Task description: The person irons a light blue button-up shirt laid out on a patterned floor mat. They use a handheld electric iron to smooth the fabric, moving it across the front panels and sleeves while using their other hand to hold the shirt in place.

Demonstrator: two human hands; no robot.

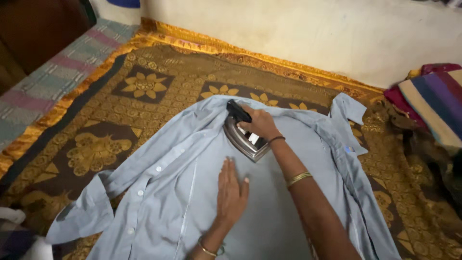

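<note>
Shirt (pixel 269 202) fabric, pale blue-grey, is spread open and flat over a brown and gold patterned blanket (pixel 120 96) on the floor, close to a pale wall (pixel 313 33). Its collar (pixel 349 108) points toward the far right, one sleeve (pixel 82 212) trails off toward the near left, and the button placket (pixel 149 178) runs down the left side with small white buttons showing.

On the upper middle of the shirt sits a metal iron (pixel 245 139) with a black handle, its soleplate flat against the cloth. The right hand (pixel 260 123) is closed around that handle, fingers curled over it, so the weight bears straight down on the fabric. A dark band and a gold bangle (pixel 299 178) sit on that forearm.

The left hand (pixel 231 192) lies just beside the iron on the near side, palm down, fingers straight and together, thumb out to the right. It grips nothing; it looks to be pinning the cloth taut so that it lies smooth next to the soleplate rather than bunching. A thin bracelet circles that wrist.

A folded striped cloth (pixel 433 106) in purple, blue and cream rests at the right edge, well apart from the shirt. A checked mat (pixel 43 86) in muted pink and grey lies off to the left beyond the gold border.
</note>
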